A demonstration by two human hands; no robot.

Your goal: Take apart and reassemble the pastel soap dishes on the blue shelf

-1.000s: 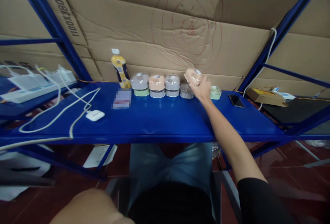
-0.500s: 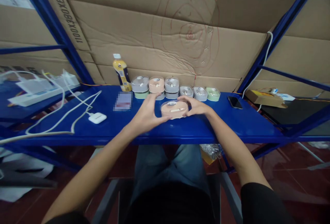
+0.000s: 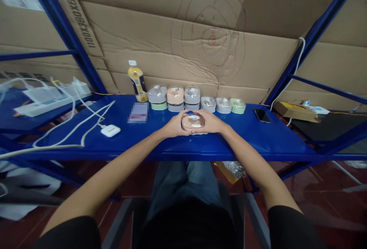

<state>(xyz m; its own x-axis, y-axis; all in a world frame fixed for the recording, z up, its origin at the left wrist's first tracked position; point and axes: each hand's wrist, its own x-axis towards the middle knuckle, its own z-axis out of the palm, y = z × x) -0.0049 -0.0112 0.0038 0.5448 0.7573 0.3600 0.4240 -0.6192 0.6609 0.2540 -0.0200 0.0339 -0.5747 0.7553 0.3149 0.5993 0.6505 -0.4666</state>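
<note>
Both of my hands are wrapped round a pinkish plastic case with a clear lid (image 3: 195, 125), near the middle of the blue table. My left hand (image 3: 174, 126) curves round its left side, thumb at the front and fingers at the back. On the other side my right hand (image 3: 213, 122) grips in the same way, and the fingertips of the two hands nearly meet. A white label and a small white item show under the lid. The fingers cover the case's ends. Just behind stand similar lidded cases, among them a stacked grey one (image 3: 192, 95) and a pink one (image 3: 175, 94).
A row of cases ends with a green one (image 3: 237, 106). Left of it stand a yellow drink bottle (image 3: 137, 81) and a blurred card (image 3: 138, 112). A white earbud case (image 3: 110, 130) lies near tangled cables. A phone (image 3: 262, 115) rests on the right.
My left hand has closed in on the left side of the case, and my right hand has wrapped further round it. The whole view has shifted slightly.
</note>
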